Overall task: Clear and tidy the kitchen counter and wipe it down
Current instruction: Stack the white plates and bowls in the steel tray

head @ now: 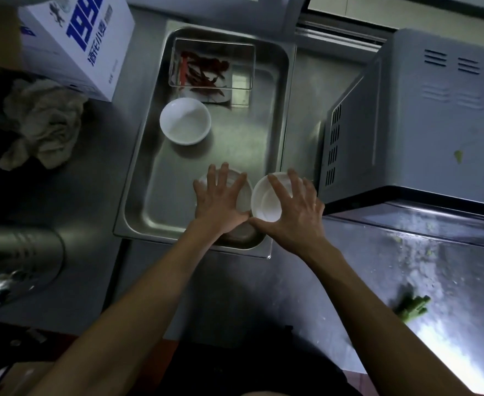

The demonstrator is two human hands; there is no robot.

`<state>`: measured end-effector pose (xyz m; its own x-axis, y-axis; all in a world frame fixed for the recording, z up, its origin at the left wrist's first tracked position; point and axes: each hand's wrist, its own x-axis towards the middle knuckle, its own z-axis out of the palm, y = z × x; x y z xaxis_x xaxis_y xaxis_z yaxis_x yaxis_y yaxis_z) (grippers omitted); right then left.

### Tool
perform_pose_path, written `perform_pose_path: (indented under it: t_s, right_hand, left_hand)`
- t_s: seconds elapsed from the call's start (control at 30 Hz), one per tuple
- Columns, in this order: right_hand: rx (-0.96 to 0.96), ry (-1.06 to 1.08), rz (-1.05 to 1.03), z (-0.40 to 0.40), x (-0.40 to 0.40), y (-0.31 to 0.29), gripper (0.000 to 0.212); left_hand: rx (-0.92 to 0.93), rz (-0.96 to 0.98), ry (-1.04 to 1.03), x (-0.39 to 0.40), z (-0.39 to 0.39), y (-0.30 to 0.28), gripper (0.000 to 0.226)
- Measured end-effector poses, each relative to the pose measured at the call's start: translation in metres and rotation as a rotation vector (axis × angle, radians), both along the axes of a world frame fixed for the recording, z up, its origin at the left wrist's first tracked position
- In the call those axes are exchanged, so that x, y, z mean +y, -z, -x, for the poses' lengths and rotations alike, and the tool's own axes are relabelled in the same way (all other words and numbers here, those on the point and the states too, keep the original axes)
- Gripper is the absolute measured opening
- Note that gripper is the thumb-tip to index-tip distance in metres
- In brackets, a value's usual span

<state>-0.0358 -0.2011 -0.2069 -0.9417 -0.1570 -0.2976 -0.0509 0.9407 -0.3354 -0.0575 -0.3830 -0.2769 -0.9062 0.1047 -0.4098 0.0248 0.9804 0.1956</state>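
White bowls sit under both of my hands at the centre of the frame. My left hand (219,195) lies spread, fingers straight, over one white bowl (242,195) inside the steel tray (138,195). My right hand (293,207) has its fingers splayed over a second white bowl (265,202) at the tray's right rim; I cannot tell whether it grips it. Above them in the tray I see a third white bowl (185,120), then a clear container (212,67) of dried red chillies (203,70). A crumpled rag (42,121) lies at left on the steel counter (335,281), a blue-and-white box (78,41) at upper left, a grey appliance (421,115) at right and green vegetable scraps (412,307) at lower right.
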Motion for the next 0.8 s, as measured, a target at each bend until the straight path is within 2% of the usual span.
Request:
perform_pose_path:
  t_s: [0.17,0.33,0.5,0.8]
  right_hand:
    - [0.012,-0.004,0.024,0.012,-0.004,-0.002,0.102]
    - [0.050,-0.043,0.038,0.033,-0.019,-0.005,0.104]
    - [0.075,-0.138,-0.023,0.047,-0.047,0.001,0.103]
    - [0.030,-0.331,-0.073,0.050,-0.102,0.034,0.104]
  left_hand:
    - [0.005,-0.009,-0.021,-0.008,0.019,-0.002,0.105]
    - [0.063,-0.001,-0.011,-0.026,0.017,-0.011,0.096]
    - [0.091,0.003,-0.150,-0.058,-0.004,-0.015,0.073]
    - [0.130,-0.032,-0.264,-0.105,-0.028,-0.027,0.063]
